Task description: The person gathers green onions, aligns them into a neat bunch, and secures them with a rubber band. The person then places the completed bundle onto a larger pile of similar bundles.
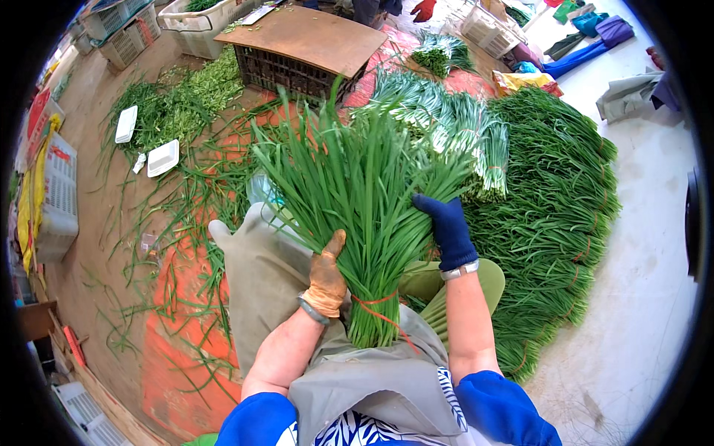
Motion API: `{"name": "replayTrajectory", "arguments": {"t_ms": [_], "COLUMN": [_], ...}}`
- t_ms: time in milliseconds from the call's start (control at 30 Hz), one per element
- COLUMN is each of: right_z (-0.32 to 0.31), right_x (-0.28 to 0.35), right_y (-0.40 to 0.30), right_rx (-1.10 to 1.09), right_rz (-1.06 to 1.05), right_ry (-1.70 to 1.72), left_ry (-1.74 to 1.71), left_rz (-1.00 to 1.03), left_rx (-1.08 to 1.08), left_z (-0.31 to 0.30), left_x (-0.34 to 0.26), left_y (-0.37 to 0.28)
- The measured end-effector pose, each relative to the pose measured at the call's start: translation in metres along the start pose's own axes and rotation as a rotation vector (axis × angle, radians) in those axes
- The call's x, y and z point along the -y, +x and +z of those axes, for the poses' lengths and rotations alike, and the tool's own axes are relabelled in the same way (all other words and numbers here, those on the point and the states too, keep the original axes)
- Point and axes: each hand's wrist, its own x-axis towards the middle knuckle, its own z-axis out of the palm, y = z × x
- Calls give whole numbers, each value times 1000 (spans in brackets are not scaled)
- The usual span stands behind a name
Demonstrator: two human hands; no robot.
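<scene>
A thick bunch of garlic chives (362, 223) stands upright on my lap, its leaves fanning outward at the top. An orange tie (372, 301) goes around its stems near the base, one loose end hanging to the right. My left hand (326, 279), in a soiled tan-orange glove, grips the bunch on its left side just above the tie. Higher up on the right, my right hand (449, 228) in a dark blue knit glove holds the leaves, its thumb on top and its other fingers partly hidden. A grey apron (268, 284) covers my lap beneath the bunch.
To the right lies a large pile of tied chive bundles (546, 223). Bundles with pale stems (446, 122) rest ahead, near a board-topped black crate (307, 39). Leaf scraps (184, 100) and white foam boxes (163, 158) lie at left. A red glove (424, 10) shows beyond.
</scene>
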Motion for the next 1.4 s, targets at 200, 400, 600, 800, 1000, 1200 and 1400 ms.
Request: {"name": "replayTrajectory", "arguments": {"t_ms": [200, 400, 600, 800, 1000, 1200, 1400], "right_z": [-19, -56, 26, 13, -6, 9, -11], "right_x": [-2, -74, -77, -72, -90, -91, -105], "right_y": [0, -31, -76, -81, -94, -113, -71], "right_rx": [-100, -39, 502, 407, 157, 81, 475], "right_rz": [28, 260, 137, 650, 687, 789, 456], "right_ry": [-25, -109, -131, 824, 1086, 981, 210], "left_ry": [-22, -4, 187, 41, -67, -44, -165], "left_rz": [0, 78, 172, 149, -195, -310, -151], "left_rx": [10, -125, 13, 316, 374, 278, 299], "left_z": [1, -11, 12, 42, -78, 23, -15], "left_x": [1, -18, -36, -66, -40, 6, -15], "left_y": [4, 23, 32, 18, 72, 25, 33]}}
